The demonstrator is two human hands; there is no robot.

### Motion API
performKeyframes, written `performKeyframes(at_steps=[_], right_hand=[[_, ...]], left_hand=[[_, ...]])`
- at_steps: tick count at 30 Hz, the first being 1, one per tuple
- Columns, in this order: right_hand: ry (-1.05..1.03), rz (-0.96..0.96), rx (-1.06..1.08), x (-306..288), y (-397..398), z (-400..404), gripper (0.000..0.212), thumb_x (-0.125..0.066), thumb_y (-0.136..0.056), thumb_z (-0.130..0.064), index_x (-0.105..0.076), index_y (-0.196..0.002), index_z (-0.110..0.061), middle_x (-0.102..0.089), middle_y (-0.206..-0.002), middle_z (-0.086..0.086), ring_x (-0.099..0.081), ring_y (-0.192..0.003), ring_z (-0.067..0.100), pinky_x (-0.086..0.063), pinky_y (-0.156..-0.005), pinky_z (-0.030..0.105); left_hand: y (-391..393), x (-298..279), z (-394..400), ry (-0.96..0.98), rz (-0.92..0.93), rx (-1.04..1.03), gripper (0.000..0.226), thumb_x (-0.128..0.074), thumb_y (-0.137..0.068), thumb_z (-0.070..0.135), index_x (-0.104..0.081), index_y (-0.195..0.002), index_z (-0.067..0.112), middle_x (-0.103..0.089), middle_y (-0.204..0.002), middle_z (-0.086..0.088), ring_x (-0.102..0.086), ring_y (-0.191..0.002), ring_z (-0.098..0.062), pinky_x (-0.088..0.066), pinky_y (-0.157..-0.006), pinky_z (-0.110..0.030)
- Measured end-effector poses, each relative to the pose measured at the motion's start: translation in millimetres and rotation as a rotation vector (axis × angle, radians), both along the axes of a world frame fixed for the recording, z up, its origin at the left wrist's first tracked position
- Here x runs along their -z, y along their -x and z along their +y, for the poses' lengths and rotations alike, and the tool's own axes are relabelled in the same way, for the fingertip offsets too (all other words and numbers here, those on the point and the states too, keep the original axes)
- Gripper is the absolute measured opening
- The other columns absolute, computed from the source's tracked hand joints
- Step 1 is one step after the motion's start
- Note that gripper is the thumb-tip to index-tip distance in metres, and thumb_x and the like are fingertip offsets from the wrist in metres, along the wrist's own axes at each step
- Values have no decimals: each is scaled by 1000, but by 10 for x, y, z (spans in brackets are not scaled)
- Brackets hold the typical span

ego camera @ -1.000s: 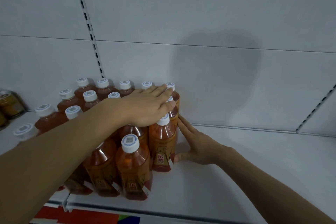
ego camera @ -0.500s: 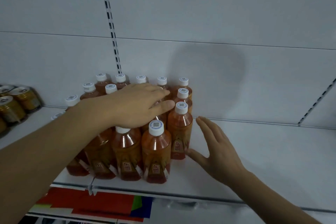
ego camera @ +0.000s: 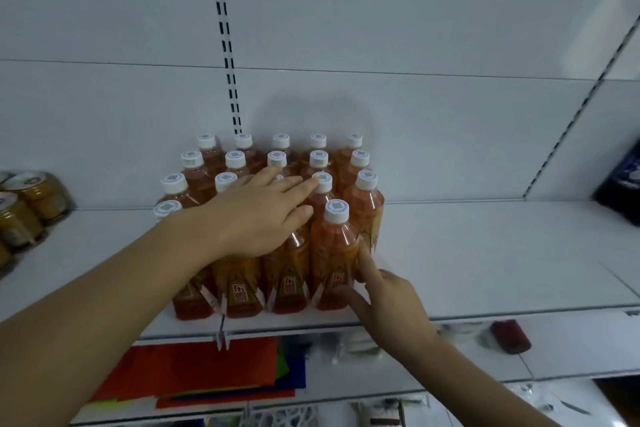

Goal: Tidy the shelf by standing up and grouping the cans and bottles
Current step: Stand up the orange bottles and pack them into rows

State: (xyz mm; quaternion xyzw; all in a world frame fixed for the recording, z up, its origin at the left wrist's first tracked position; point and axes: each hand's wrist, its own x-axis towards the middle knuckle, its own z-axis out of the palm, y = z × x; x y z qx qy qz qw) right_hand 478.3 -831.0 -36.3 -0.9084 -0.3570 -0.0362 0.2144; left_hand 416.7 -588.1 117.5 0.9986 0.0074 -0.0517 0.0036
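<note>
— White metal shelf (ego camera: 485,253), with a slotted back panel (ego camera: 311,28) behind it. That takes up most of what I see from here.

— And on it?

— Amber bottles (ego camera: 287,218) with white caps, standing upright in a tight block near the middle of the shelf. I count 5 caps along the back row; the front row reaches the shelf's front edge.

— Anything to the left?

— Gold cans (ego camera: 31,204), well apart from the block, at the left edge. Some look tilted or lying down, but they are too blurred to say more.

— The hands?

— The left hand (ego camera: 256,218) lies flat over the caps in the middle of the block, fingers straight and spread, one fingertip touching a cap in the 3rd row. It grips nothing.

— The right one?

— The right hand (ego camera: 384,295) is at the front right bottle (ego camera: 334,253), down by its label. The index finger runs straight up the bottle's right side and the thumb presses its base. The other fingers look curled, and whether it truly pinches the bottle I cannot tell.

— Below?

— Red paper (ego camera: 194,371) on the lower shelf.
</note>
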Motion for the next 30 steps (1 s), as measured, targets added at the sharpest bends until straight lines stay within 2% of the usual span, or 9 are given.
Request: performKeyframes(at_steps=[2,6,10,16,19,21,24,27,30], right_hand=[[-28,15,-13,17,5,5,90,-45,-106,-62,10,-170,-32,-76,-118,0,-73,-98,21,-59,-88,36],[-71,34,-39,13,34,29,87,-46,-107,-59,6,-171,-30,-77,-119,-5,-76,-98,18,-60,-88,34],[-54,45,-32,-2,79,120,88,-46,-108,-59,10,-170,-33,-76,-118,-5,-74,-99,17,-60,-89,34],[-6,55,-17,-38,115,156,90,-46,-107,-63,13,-169,-35,-73,-128,-6,-72,-104,15,-55,-90,26],[-11,3,-29,-17,113,128,93,-47,-105,-68,10,-170,-34,-71,-132,-7,-71,-107,15,-59,-89,31],[-30,-51,-25,-45,110,100,93,-46,-103,-74,3,-170,-34,-66,-140,-10,-69,-113,14,-60,-88,34],[-93,-241,-7,-185,97,91,92,-51,-101,-70,-13,-171,-24,-55,-155,-4,-58,-129,20,-58,-98,37],[-128,-408,-19,-410,89,141,95,-56,-98,-69,-21,-170,-18,-39,-169,8,-43,-149,32,-43,-118,47],[-15,-463,-65,-546,81,200,110,-75,-88,-64,-18,-171,-20,-29,-175,7,-31,-159,36,-36,-124,54]], left_hand=[[1,-22,-5,14,1,8,62,-14,-111,54,3,-168,39,-7,-176,14,9,-163,-18,-7,-131,-51],[-11,-47,-2,27,12,27,60,-18,-113,46,4,-168,37,-6,-176,15,10,-163,-18,-11,-130,-52],[-19,-7,71,20,8,32,60,-20,-113,43,5,-167,39,-4,-177,14,12,-162,-15,-12,-131,-51],[9,46,133,22,-36,53,63,-19,-111,52,7,-167,38,0,-177,11,10,-162,-14,-13,-131,-52],[28,29,117,56,-51,67,71,-15,-105,64,1,-168,36,1,-177,11,8,-162,-13,-10,-132,-50],[71,-20,148,164,-121,82,77,-10,-101,71,-7,-169,34,-7,-177,9,1,-162,-11,-11,-132,-46],[157,-57,253,118,-238,100,88,2,-94,76,-17,-168,32,-20,-175,7,-9,-161,-11,-16,-131,-46],[278,0,287,-57,-185,63,93,9,-87,75,-10,-169,33,-10,-177,9,-1,-162,-13,-8,-131,-44],[344,118,277,-98,-168,36,93,12,-87,75,-4,-169,34,0,-178,11,3,-163,-15,-6,-131,-47]])
